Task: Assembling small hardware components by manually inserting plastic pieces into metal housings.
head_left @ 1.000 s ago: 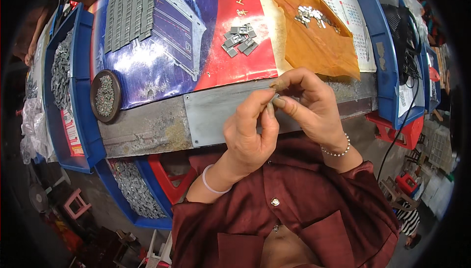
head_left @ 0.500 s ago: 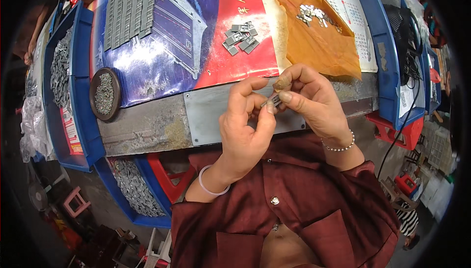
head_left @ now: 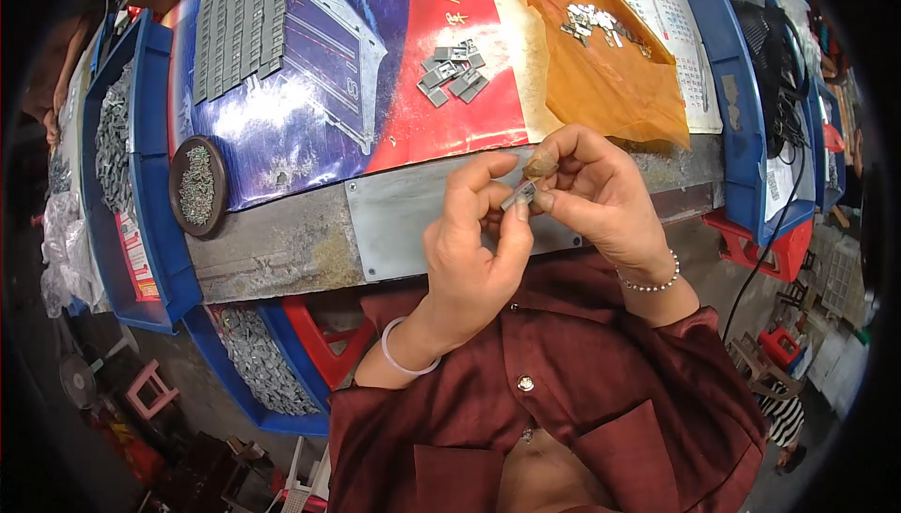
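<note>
Above the bench's near edge, a small grey rectangular part [head_left: 517, 198] is pinched between my two hands. My left hand [head_left: 474, 245] grips it from the left with thumb and fingers. The thumb of my right hand [head_left: 605, 196] presses at the part's right end. A brownish covering wraps a right fingertip, and whether those fingers hold another tiny piece is hidden. Beyond the hands lies a loose pile of similar grey parts [head_left: 452, 74] on a red printed sheet. Small silvery pieces [head_left: 593, 23] rest on orange paper [head_left: 610, 100] to the right.
Grey parts stand in long rows [head_left: 239, 30] at the far left. A round brown dish [head_left: 221, 196] holds tiny metal pieces. Blue bins flank the bench: left bin [head_left: 158, 175], lower-left bin [head_left: 230, 391], right bin [head_left: 737, 128]. A red stool [head_left: 765, 248] stands under the right one.
My right thumb has shifted slightly down along the grey part, and more of its upper face shows. Both hands stay close together; the view has moved a little.
</note>
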The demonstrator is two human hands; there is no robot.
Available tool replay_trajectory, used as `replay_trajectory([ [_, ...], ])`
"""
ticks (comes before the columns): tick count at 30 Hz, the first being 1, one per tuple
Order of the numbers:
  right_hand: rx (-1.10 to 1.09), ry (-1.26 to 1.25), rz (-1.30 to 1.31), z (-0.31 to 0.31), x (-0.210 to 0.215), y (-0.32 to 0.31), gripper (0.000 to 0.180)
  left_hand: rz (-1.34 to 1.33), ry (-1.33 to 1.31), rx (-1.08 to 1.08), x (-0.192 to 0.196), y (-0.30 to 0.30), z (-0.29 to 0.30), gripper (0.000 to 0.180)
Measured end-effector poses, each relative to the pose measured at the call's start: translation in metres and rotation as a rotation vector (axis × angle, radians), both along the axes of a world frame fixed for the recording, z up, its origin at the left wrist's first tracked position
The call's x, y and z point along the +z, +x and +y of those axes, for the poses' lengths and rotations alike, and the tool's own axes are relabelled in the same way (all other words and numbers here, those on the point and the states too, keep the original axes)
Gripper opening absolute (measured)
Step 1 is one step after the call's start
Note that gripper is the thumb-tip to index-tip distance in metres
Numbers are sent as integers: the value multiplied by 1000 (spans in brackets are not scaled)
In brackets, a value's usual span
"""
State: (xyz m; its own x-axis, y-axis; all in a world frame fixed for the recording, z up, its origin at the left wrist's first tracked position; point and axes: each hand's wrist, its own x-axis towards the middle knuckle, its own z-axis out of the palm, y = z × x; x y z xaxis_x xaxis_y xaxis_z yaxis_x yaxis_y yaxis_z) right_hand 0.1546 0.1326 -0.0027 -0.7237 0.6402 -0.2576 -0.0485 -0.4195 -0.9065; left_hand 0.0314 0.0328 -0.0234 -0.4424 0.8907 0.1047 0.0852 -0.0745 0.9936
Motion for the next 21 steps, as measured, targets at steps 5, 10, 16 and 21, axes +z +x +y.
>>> replay_trajectory([
  [5, -22, -5, -22, -3, -3, -1, 20, 190, 59, 24, -2, 2, 3, 38],
  [10, -33, 22, -17, -6, -3, -3, 19, 240, 65, 24, -2, -1, 3, 36],
  [16, -25, 73, -38, -7, -6, -5, 18, 197, 21, 32, -3, 0, 5, 32],
  [21, -63, -41, 9, -9, -4, -7, 19, 118, 81, 31, -8, 1, 2, 37],
])
